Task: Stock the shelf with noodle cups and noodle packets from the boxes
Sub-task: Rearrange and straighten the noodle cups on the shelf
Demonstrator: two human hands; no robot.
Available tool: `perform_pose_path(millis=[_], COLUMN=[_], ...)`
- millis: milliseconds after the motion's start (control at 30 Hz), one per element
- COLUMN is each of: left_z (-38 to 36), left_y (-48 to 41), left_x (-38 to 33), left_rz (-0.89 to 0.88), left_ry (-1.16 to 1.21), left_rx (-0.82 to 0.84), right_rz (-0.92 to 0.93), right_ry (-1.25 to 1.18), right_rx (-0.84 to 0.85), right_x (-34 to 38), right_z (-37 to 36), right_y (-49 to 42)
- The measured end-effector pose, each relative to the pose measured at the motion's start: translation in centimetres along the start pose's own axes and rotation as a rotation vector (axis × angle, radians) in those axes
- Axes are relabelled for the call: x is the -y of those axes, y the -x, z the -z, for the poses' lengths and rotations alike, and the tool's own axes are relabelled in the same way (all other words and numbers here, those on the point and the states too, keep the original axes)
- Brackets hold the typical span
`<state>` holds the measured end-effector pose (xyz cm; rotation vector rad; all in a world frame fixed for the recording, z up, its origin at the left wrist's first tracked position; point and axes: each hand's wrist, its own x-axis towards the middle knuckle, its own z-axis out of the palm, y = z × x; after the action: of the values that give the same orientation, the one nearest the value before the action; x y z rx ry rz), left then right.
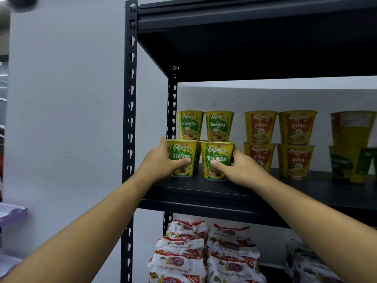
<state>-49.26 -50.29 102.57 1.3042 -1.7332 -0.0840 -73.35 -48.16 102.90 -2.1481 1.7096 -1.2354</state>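
Observation:
Two green-and-yellow Vegetarian noodle cups stand side by side at the left end of the black shelf board (204,190). My left hand (161,162) grips the left front cup (183,154), thumb across its face. My right hand (236,168) grips the right front cup (218,154) the same way. Two more Vegetarian cups (204,125) sit on top of a back row behind them. To the right stand stacked yellow-and-red Ayam cups (279,141). White noodle packets (204,254) are piled on the shelf below.
The black metal upright (129,139) of the rack stands just left of my left hand. An upper shelf board (255,21) hangs overhead. More yellow and green cups (350,148) stand at the far right, blurred. A purple tray (12,213) lies at the left edge.

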Motion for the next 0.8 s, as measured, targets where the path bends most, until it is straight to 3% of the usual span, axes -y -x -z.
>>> perform_pose_path(millis=[467, 567, 800], left_z=[1.3, 1.1, -1.2], left_y=[3.4, 4.3, 5.8], left_x=[-1.4, -1.9, -5.8], left_rz=[0.014, 0.007, -0.179], left_ry=[-0.228, -0.249, -0.281], left_rx=[0.0, 0.018, 0.237], right_rz=[-0.033, 0.006, 0.01], right_ry=[0.23, 0.281, 0.401], right_rx=[0.171, 0.27, 0.382], right_x=[0.6, 0.2, -1.4], right_z=[2.6, 3.9, 7.1], right_y=[2.4, 3.3, 5.6])
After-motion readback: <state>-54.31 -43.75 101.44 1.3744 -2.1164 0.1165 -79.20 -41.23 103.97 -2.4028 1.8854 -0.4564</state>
